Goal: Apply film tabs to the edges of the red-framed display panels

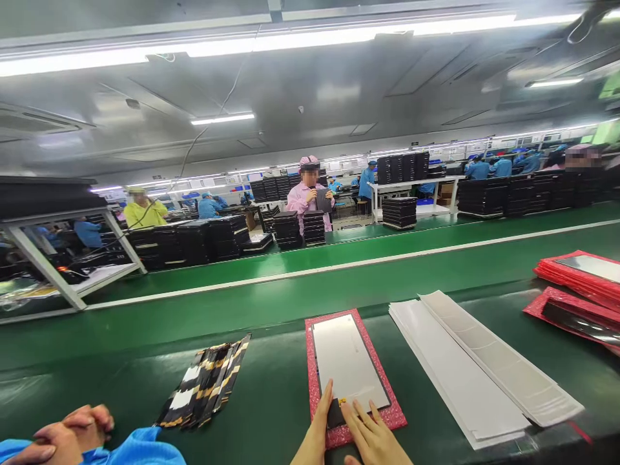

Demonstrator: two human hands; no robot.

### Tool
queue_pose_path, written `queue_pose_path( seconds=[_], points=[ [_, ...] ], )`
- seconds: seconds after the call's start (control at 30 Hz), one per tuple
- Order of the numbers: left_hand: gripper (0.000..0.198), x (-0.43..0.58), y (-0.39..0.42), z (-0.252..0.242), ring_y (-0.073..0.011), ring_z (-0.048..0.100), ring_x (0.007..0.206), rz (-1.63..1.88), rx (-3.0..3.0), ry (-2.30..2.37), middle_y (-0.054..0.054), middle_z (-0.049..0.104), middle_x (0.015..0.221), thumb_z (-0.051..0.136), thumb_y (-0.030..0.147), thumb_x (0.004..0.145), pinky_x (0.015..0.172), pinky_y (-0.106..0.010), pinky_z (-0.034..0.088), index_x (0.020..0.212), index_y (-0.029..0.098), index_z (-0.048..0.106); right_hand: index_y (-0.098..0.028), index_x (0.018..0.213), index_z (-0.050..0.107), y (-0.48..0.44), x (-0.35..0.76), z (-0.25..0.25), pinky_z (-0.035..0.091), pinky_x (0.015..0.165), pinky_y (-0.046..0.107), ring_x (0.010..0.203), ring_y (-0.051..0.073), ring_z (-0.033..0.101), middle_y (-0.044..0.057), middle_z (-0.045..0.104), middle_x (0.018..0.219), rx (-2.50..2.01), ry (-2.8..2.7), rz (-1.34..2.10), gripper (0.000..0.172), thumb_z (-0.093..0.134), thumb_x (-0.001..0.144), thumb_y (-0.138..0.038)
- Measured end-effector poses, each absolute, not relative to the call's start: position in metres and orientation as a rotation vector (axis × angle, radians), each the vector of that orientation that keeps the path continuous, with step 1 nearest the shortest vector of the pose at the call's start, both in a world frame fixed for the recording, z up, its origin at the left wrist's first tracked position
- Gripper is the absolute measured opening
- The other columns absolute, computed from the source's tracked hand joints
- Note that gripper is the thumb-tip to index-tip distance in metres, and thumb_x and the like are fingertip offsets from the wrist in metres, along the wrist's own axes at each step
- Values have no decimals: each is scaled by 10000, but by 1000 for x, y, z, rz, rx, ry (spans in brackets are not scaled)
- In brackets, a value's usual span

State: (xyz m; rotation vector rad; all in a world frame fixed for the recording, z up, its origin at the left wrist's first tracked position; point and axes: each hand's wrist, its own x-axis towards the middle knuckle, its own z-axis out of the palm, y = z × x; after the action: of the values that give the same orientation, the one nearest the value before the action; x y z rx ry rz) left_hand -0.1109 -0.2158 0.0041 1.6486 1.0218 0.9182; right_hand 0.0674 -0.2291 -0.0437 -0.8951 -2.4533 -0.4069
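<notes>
A thin screen panel with a silvery-white back and dark edges lies on a pink-red bubble sheet, straight in front of me. At its lower left corner is my left hand, fingers stretched along the edge beside a small black piece. My right hand rests on the panel's lower edge with its fingers spread. Between the two hands a small yellow-orange bit shows. The undersides of my fingers are hidden, and I see nothing gripped in either hand.
Left lie black-and-gold strips; right, long white sheets and red-wrapped panels. A co-worker's clasped hands rest at lower left. Beyond the green belt, a person in pink holds a dark panel among black stacks.
</notes>
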Motion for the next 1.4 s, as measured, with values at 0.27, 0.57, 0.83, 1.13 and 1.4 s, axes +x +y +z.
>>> queue_pose_path(
  seconds=[0.27,0.57,0.83,1.13,1.4],
  points=[
    [583,-116,-221,5,-244,217,1285,855,1593,952,-4,339,1374,315,566,834,1088,-391,175,1331,262,322,-228,1389,68,-240,82,-12,271,1023,439,1176,196,424,59,476,1249,-938,-2331,659,557,341,910,-309],
    [936,-119,-236,6,-302,142,1298,803,1868,941,-27,185,1437,620,599,630,1084,-428,121,1377,289,148,-166,1357,269,-239,74,-38,384,963,341,1072,191,531,86,498,1236,-1115,-2167,326,506,403,882,-276],
    [917,-121,-237,-4,-283,162,1299,769,1976,989,-82,171,1438,577,606,669,1074,-412,156,1382,213,155,-178,1288,402,-221,77,-60,409,933,304,1095,212,493,73,466,1233,-887,-2368,111,433,434,870,-289],
    [648,-123,-221,-64,-280,194,1285,605,2471,1008,-108,269,1401,417,318,881,1018,-462,276,1387,248,19,-254,1244,467,-230,86,-26,319,1006,331,1168,188,433,22,470,1263,-976,-2126,943,393,373,879,-364],
    [485,-111,-206,-113,-385,347,1168,666,2756,1155,-57,514,1220,383,275,887,842,-607,396,1343,345,234,-212,1097,533,-172,129,-28,479,809,255,998,211,575,53,588,1132,-1503,-1536,786,496,452,751,-556]
  ],
)
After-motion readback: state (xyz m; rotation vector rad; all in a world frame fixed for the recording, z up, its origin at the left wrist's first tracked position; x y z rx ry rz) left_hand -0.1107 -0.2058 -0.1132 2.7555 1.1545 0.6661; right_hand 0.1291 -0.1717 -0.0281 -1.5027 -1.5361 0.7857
